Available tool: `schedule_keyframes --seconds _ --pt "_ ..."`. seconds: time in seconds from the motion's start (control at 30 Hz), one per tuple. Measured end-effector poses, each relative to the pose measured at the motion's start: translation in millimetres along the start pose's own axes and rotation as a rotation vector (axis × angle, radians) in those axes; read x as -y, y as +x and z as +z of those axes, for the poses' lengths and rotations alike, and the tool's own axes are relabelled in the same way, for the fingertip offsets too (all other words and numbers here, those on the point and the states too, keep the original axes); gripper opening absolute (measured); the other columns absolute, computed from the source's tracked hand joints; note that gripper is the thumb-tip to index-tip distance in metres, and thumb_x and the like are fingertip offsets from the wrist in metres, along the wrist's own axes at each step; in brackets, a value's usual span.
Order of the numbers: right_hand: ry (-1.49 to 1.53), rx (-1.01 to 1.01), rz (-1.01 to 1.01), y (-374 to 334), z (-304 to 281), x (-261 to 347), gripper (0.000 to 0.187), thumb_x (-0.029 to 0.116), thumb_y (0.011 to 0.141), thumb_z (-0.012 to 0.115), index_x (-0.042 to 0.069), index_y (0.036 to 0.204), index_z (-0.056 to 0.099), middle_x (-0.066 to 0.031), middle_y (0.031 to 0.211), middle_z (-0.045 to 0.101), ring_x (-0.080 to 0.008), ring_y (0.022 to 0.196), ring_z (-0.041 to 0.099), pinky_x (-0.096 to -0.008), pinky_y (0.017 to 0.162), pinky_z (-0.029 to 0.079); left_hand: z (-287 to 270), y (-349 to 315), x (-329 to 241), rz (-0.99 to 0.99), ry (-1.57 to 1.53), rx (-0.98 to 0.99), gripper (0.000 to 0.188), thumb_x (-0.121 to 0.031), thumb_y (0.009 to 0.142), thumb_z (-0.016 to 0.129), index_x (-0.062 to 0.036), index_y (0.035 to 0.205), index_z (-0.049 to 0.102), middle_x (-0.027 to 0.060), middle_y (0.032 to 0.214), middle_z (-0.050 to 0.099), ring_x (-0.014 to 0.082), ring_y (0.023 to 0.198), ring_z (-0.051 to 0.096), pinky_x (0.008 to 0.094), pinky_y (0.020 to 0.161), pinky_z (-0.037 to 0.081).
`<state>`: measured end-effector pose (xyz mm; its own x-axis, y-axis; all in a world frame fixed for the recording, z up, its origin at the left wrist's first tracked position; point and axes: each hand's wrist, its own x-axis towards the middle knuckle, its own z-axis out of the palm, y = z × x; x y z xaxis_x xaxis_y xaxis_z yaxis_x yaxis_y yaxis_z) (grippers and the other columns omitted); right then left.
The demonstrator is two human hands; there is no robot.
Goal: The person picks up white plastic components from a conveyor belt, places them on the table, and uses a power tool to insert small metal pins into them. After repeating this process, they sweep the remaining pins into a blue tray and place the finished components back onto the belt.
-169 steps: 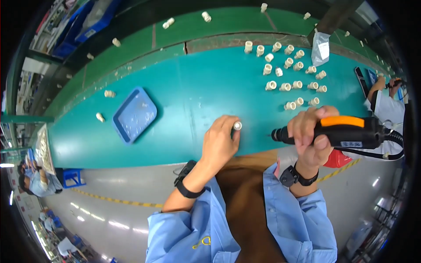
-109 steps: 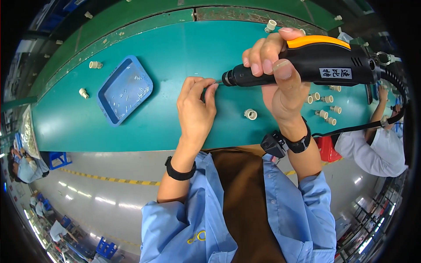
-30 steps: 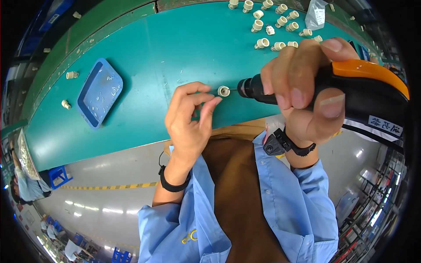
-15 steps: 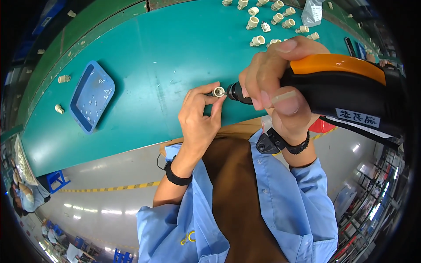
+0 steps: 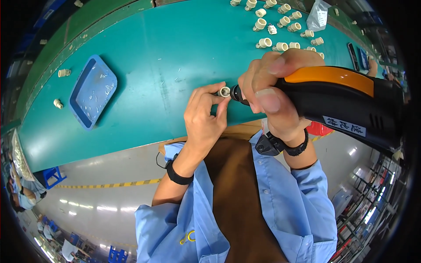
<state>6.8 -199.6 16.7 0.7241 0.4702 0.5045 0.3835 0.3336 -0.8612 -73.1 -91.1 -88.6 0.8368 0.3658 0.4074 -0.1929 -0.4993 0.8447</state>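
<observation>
Cream fitting (image 5: 224, 91): 1 in work, above our green bench (image 5: 140, 109). Power screwdriver (image 5: 346, 101): wrapped in our right hand (image 5: 278, 111), nose at the fitting; driving seems mid-step. Blue tray (image 5: 90, 85): at left. Left hand (image 5: 204, 116): fingertips pinching the fitting. Loose fittings (image 5: 64, 72): 2 beside tray, more beyond screwdriver; done or waiting, we cannot tell. Pale slivers (image 5: 108, 90): stock left, in tray.

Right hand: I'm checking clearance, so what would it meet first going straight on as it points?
Leading with the electric screwdriver, the right hand would likely first meet the cream socket fitting pinched in the left hand; though the gap, if any, is unclear.
</observation>
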Motion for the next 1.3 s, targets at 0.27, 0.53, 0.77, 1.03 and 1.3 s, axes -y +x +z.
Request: schedule_keyframes --seconds 0.27,0.53,0.77,1.03,1.3 --pt "0.000 0.021 -0.043 -5 -1 3 0.033 0.016 0.085 0.057 0.009 0.114 0.042 0.0010 0.064 0.042 -0.0097 0.053 0.044 -0.0279 0.050 0.038 1 1 1 0.030 -0.014 -0.016 0.020 0.008 0.063 0.068 0.0008 0.069 0.050 0.0127 0.090 0.064 0.0275 0.077 0.060 0.0328 0.065 0.049" --pt "0.337 0.132 -0.209 9 -17 33 0.033 0.025 0.090 0.051 0.010 0.118 0.042 0.0022 0.067 0.042 -0.0092 0.058 0.045 -0.0285 0.057 0.039 4 2 4 0.042 -0.046 -0.018 0.017 0.008 0.066 0.068 0.0012 0.072 0.053 0.0124 0.090 0.064 0.0264 0.078 0.060 0.0329 0.064 0.049" --pt "0.292 0.126 -0.180 0 -36 12 0.043 0.033 0.090 0.051 0.010 0.124 0.041 0.0035 0.072 0.045 -0.0088 0.060 0.046 -0.0278 0.059 0.039 -17 0 -5 0.076 0.035 0.011 0.014 0.007 0.072 0.065 0.0015 0.085 0.060 0.0120 0.091 0.064 0.0213 0.071 0.059 0.0291 0.060 0.049" --pt "0.435 0.256 -0.193 11 -38 15 0.046 0.037 0.089 0.053 0.011 0.125 0.042 0.0031 0.075 0.049 -0.0086 0.062 0.048 -0.0279 0.061 0.041 -44 26 -24 -0.801 -0.930 0.028 0.013 -0.010 0.088 0.057 0.0016 0.089 0.061 0.0065 0.080 0.059 0.0092 0.062 0.050 0.0208 0.048 0.041" --pt "0.405 0.236 -0.200 6 -31 23 0.046 0.038 0.088 0.054 0.012 0.125 0.042 0.0033 0.075 0.049 -0.0086 0.061 0.048 -0.0279 0.061 0.041 -40 32 -24 -1.103 -1.456 0.136 0.029 -0.031 0.093 0.048 -0.0043 0.085 0.056 0.0021 0.071 0.054 0.0072 0.056 0.043 0.0196 0.041 0.032"
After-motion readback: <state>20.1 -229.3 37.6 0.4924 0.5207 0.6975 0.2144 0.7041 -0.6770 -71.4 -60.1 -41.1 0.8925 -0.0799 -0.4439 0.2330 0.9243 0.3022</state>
